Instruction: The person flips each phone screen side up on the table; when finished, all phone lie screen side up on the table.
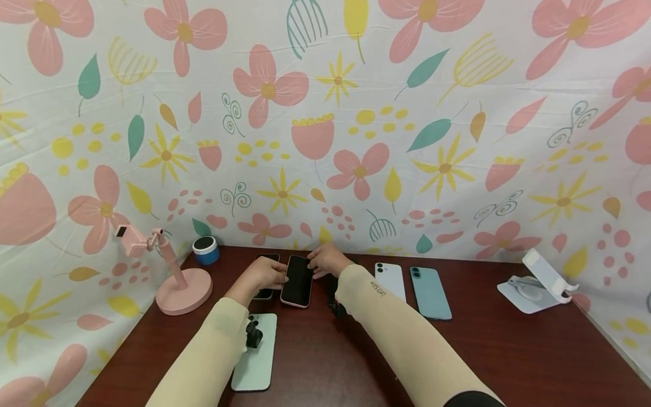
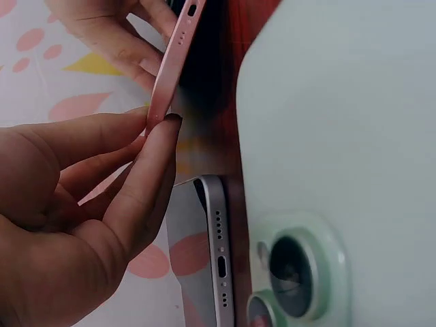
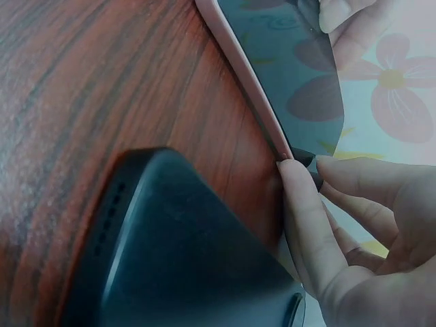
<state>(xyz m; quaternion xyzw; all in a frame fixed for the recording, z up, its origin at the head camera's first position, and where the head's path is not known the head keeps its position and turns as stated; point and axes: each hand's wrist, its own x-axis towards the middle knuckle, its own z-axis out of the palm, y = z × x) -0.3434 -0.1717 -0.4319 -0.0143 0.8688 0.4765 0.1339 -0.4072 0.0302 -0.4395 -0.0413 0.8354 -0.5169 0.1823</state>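
A pink-framed phone point(image 1: 297, 285) with a dark glossy screen faces up near the back of the table, between both hands. My left hand point(image 1: 263, 275) pinches its left edge; in the left wrist view, thumb and fingers meet on the pink frame point(image 2: 170, 71). At the upper right corner, my right hand point(image 1: 329, 261) pinches the phone, as the right wrist view shows. A silver-framed phone point(image 2: 219, 252) lies partly under my left hand. Below it is a mint green phone point(image 1: 260, 359), camera side up. A dark phone point(image 3: 184, 238) lies beneath my right wrist, mostly hidden in the head view.
White point(image 1: 390, 279) and light blue point(image 1: 431, 294) phones lie to the right, backs up. A white folding stand point(image 1: 531, 285) stands at far right. At left are a pink phone stand point(image 1: 184, 291) and a blue round container point(image 1: 205, 252). A flowered cloth point(image 1: 356, 141) hangs behind the table.
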